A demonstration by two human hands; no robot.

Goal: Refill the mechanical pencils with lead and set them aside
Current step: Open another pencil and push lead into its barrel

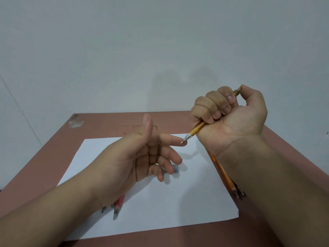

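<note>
My right hand [229, 111] is fisted around an orange mechanical pencil [195, 131], thumb on its top end, tip pointing down-left. The tip touches the index fingertip of my left hand [142, 157], which is held above the paper with thumb up and fingers apart. A small clear lead tube [175, 168] lies on the white paper [160, 202] just behind my left fingers. A red pencil [118, 205] and another pencil tip show under my left wrist. More orange pencils [229, 180] lie under my right forearm at the paper's right edge.
The paper lies on a reddish-brown table [106, 125] with a chipped patch [75, 122] at its far left corner. A plain pale wall [160, 50] stands right behind the table.
</note>
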